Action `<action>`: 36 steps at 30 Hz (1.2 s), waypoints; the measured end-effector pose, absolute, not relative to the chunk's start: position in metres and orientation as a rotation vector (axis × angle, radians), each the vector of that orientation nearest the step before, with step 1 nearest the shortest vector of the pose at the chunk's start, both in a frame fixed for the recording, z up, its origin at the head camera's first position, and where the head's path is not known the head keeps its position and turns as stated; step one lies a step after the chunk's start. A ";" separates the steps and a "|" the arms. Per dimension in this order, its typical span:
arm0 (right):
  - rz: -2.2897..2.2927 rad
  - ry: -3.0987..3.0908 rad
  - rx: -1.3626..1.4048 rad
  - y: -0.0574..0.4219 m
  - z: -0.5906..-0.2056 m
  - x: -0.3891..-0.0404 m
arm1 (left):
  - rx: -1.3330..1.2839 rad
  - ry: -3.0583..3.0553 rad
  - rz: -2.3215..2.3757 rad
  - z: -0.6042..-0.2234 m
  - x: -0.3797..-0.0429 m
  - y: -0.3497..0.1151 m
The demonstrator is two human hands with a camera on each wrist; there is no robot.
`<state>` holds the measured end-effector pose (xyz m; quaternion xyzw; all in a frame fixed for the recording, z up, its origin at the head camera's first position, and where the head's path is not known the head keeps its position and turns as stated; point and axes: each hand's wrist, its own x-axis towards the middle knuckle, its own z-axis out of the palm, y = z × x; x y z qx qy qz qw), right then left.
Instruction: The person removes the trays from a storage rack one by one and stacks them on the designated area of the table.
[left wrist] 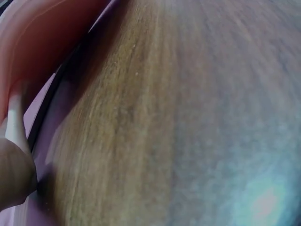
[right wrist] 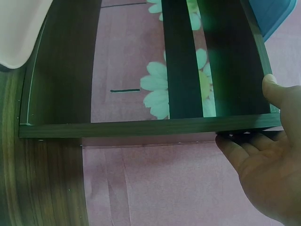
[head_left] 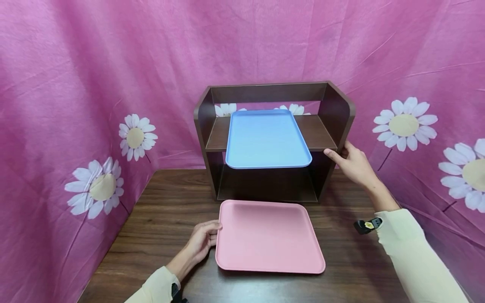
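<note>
From where I stand, the pink tray (head_left: 269,237) is out in front of the brown shelf unit (head_left: 340,111), over the bench (head_left: 159,210). The left hand (head_left: 201,240) pinches its left rim, thumb at the edge and fingers curled beneath; the wrist view shows a gap under that side, though I cannot tell whether the far edge touches the wood. The right hand (head_left: 354,163) grips the unit's right side panel by its front edge, around the height of the middle board (head_left: 317,131), thumb in front and fingers on the outer face. On that board lies the blue tray (head_left: 267,136), its near end sticking out past the front. The pink tray looks like thin moulded plastic, so I would call it light, stiff and hard to break (its smooth face might be a little slippery). Held by one side only, it would probably dip at the free right end, so a firm pinch halfway along the rim seems wise, or a hand on each side. The raised lip should give the thumb something to catch on. The unit seems rigid and rather heavier, and its panel edge offers a good hold.
</note>
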<state>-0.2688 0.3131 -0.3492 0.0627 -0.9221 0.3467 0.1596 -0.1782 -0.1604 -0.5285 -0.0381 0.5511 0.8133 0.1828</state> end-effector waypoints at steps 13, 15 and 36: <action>1.011 -2.627 0.189 0.314 -0.351 -0.269 | -0.117 1.994 2.026 -0.520 -0.180 -0.163; 1.012 -2.624 0.190 0.314 -0.350 -0.269 | -0.103 2.087 1.991 -0.517 -0.180 -0.161; 1.034 -2.620 0.191 0.315 -0.352 -0.270 | -0.084 2.449 1.800 -0.513 -0.183 -0.151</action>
